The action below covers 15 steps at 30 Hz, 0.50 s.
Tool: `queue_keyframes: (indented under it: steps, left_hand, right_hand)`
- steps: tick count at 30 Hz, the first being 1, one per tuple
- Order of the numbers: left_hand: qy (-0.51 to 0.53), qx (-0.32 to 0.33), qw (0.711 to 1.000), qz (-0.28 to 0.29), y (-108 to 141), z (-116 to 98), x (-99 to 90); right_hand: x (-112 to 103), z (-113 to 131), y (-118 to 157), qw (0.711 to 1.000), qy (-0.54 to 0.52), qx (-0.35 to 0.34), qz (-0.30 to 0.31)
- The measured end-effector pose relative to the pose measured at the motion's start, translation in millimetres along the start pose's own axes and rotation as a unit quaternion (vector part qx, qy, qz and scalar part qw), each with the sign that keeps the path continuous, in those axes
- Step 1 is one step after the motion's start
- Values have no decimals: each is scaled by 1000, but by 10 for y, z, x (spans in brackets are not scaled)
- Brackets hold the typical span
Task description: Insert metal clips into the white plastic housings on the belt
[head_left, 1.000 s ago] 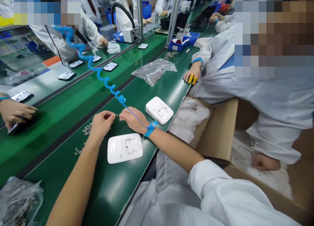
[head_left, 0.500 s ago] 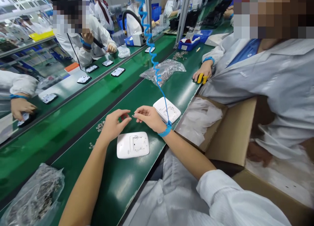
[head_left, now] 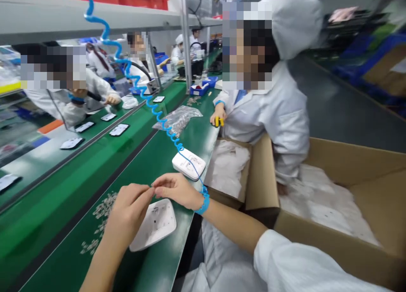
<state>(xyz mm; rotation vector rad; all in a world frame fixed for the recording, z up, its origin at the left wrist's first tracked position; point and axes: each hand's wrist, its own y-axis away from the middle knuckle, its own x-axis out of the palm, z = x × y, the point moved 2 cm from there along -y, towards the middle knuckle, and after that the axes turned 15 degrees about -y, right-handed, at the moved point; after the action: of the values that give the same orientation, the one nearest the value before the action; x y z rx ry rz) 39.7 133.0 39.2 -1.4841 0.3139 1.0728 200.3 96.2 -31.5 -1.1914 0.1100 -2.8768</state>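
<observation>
My left hand and my right hand meet fingertip to fingertip above the green bench. Both are pinched closed around a tiny piece, too small to name. Under them lies a white plastic housing, partly covered by my left hand. A second white housing rests just beyond my right hand. Small metal parts are scattered on the bench to the left of my left hand. A blue wrist strap circles my right wrist, and its coiled blue cord runs up to the left.
A clear plastic bag of small parts lies farther along the bench. To the right stand open cardboard boxes with white wrapping. A co-worker sits there, one hand by a yellow-handled tool. Black-edged devices lie across the bench.
The view has swung up and to the right, showing more of the co-worker and boxes. My hands, apart before, now touch at the fingertips; my left fingers have closed.
</observation>
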Motion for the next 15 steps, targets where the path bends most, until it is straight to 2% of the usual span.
queue_keyframes:
  steps: [4,9,12,15]
  left_hand:
    - [25,51,998,30,-19,-94,-4]
    - [140,31,986,80,-86,-165,-96]
    - [166,25,980,103,-109,-206,-155]
    - [131,28,984,113,-111,-267,-180]
  right_hand:
    - [-63,39,69,998,-14,-6,54]
    - [-127,170,160,992,56,-26,111]
    - [-138,173,246,995,55,-8,85]
    - [-127,143,335,998,45,19,47]
